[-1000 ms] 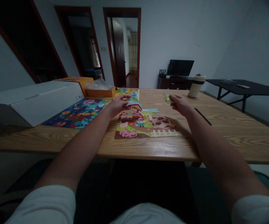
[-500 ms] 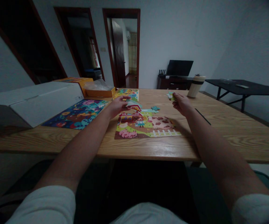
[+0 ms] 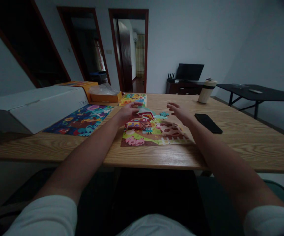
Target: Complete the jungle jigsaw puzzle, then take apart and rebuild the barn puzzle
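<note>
A partly assembled farm jigsaw puzzle (image 3: 154,134) lies in front of me, with a barn, a spotted cow, a pink pig and a white fence. My left hand (image 3: 129,113) is at its upper left, fingers curled at the left edge of a puzzle piece (image 3: 147,114) showing the red barn roof. Part of that piece is hidden by the fingers. Above the puzzle's upper right is my right hand (image 3: 177,110), its fingers stretched leftward and apart, with nothing visible in them. A teal puzzle piece (image 3: 164,114) lies just left of those fingers.
At left are a dark blue sea-themed puzzle (image 3: 83,120), a long white box (image 3: 46,106) and an orange box tray (image 3: 106,97) with clear plastic. Behind lies a yellow puzzle (image 3: 133,99). A black phone (image 3: 208,123) and a cream tumbler (image 3: 207,91) are at right.
My right hand has moved left, and the piece it held no longer shows in it. The roof piece and my left hand have shifted slightly right. More of the phone is uncovered.
</note>
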Available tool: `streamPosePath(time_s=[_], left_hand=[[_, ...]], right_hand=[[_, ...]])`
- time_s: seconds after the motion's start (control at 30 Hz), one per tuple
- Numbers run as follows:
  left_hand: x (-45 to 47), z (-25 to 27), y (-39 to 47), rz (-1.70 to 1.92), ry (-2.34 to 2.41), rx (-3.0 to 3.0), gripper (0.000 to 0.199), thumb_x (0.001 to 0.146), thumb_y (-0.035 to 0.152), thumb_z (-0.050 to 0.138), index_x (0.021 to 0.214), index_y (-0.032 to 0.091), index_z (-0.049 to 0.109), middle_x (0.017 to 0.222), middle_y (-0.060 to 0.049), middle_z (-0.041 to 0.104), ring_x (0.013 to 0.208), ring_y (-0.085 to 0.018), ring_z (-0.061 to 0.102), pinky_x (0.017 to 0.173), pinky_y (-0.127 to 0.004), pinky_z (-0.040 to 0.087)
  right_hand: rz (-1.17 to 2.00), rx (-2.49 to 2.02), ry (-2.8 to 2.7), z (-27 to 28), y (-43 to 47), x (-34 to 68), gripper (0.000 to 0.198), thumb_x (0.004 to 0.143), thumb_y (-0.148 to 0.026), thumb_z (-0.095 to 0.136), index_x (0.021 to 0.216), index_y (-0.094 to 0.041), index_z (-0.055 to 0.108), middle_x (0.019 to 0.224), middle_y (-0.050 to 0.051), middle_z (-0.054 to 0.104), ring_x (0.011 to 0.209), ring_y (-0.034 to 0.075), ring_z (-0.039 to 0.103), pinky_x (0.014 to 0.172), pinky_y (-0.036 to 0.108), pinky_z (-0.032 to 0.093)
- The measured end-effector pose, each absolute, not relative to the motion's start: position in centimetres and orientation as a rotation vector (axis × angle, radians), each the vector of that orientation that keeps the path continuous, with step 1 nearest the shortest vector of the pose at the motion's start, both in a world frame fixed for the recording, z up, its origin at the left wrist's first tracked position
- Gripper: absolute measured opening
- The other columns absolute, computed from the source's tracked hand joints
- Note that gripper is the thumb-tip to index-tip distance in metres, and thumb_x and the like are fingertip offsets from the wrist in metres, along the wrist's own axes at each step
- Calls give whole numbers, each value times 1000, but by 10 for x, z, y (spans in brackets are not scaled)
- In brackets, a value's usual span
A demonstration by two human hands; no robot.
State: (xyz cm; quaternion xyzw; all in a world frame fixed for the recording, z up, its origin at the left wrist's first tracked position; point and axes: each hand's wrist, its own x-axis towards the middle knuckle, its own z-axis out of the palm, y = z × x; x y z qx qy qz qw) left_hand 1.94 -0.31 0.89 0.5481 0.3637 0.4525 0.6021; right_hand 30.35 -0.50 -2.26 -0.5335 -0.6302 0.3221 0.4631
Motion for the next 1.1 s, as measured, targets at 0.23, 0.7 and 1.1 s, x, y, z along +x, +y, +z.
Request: streamPosePath(time_s=[0.23, 0.7, 1.1], left_hand=[[33, 2, -11, 1012, 802, 1344, 32, 84, -3, 47, 109, 14, 59, 79, -4, 60, 66, -14, 65, 68, -31, 58], [32, -3, -9, 951, 968, 1577, 32, 84, 1, 52, 111, 14, 60, 80, -5, 65, 63, -13, 64, 57, -23, 52], [32, -6, -7, 987, 892, 1709, 29, 81, 0, 57, 107, 13, 60, 82, -6, 69, 71, -15, 65, 62, -23, 50]], right_hand=[[1194, -1191, -1707, -23, -25, 260, 30, 83, -42, 67, 107, -23, 68, 106, 7, 68, 75, 14, 62, 56, 21, 49], [1191, -1117, -1653, -18, -30, 263, 19, 81, -33, 68, 94, -20, 66, 88, 3, 65, 64, 9, 55, 49, 18, 42], [1310, -1147, -1672, -23, -26, 267, 19, 80, -34, 65, 95, -21, 65, 83, 2, 65, 62, 10, 56, 48, 18, 43]])
